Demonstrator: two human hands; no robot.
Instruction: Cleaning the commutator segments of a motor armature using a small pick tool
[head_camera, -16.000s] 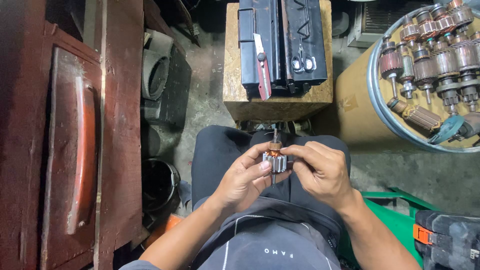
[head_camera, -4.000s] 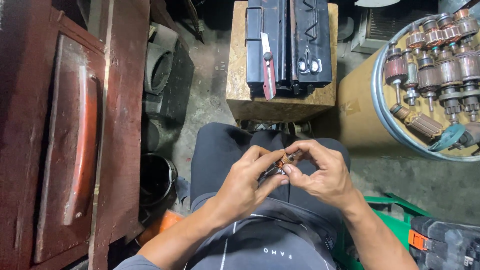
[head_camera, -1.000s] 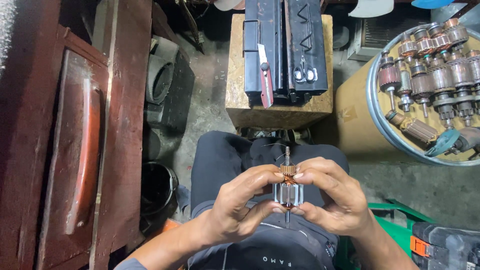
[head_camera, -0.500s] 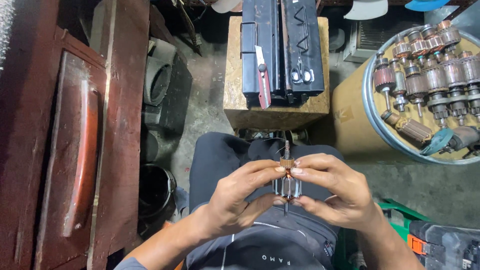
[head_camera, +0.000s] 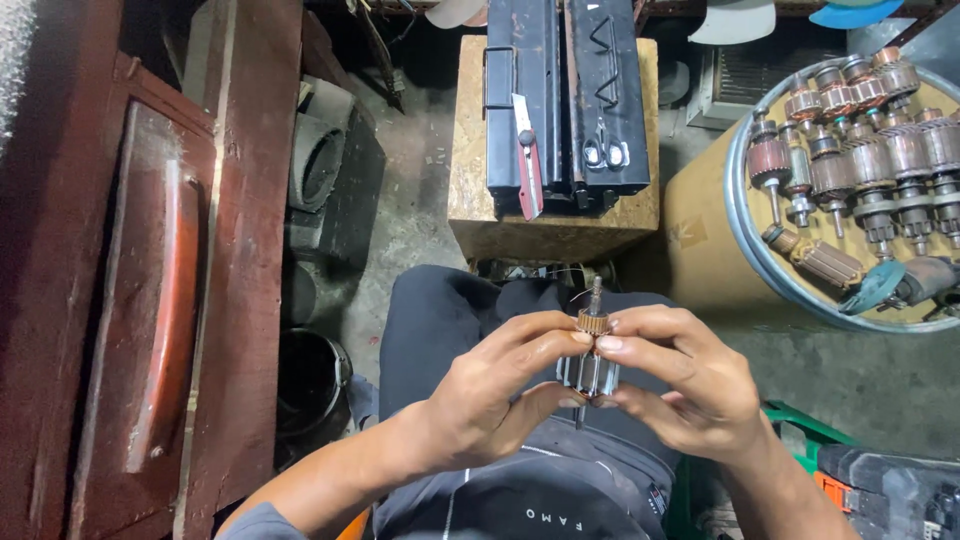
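A small motor armature (head_camera: 590, 362) with a copper commutator and a thin steel shaft stands upright above my lap. My left hand (head_camera: 490, 395) grips it from the left, thumb under the core and fingers at the commutator. From the right, my right hand (head_camera: 685, 385) pinches it too, fingertips on the copper ring. The grey slotted core shows between the two hands; its lower shaft is partly hidden by my fingers.
A wooden block (head_camera: 553, 225) ahead carries a black metal toolbox (head_camera: 565, 100) with a red-handled tool and scissors on it. A round tray (head_camera: 850, 190) at right holds several more armatures. Red-brown wooden furniture (head_camera: 140, 260) fills the left; a dark bucket (head_camera: 310, 385) stands by my knee.
Over the last second the hands held the armature upright and shifted their fingers slightly along it. Four seconds ago it lay tilted between the fingertips.
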